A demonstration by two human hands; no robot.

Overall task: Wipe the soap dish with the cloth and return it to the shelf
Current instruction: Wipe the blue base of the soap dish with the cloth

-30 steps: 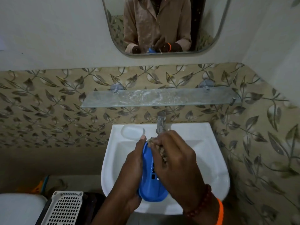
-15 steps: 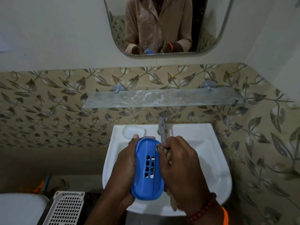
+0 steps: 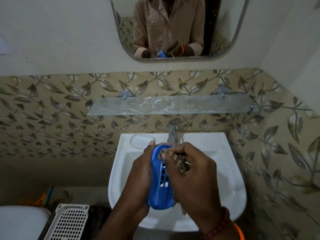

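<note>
A blue slotted plastic soap dish (image 3: 160, 191) is held over the white sink (image 3: 230, 181), tilted on its long edge. My left hand (image 3: 138, 177) grips it from the left side, thumb at its far end. My right hand (image 3: 192, 177) is shut on a small patterned cloth (image 3: 180, 163) and presses it against the dish's upper inside. Most of the cloth is hidden under my fingers. The glass shelf (image 3: 173, 105) on the wall above the sink is bare.
A chrome tap (image 3: 172, 134) stands just beyond the dish. A mirror (image 3: 178, 26) hangs above the shelf. A white perforated basket (image 3: 69, 222) and a white toilet lid (image 3: 20, 222) sit at lower left. The tiled side wall (image 3: 280, 161) is close on the right.
The dish has tipped back onto its edge after facing up half a second ago. My right hand with the cloth has slid up to the dish's far end.
</note>
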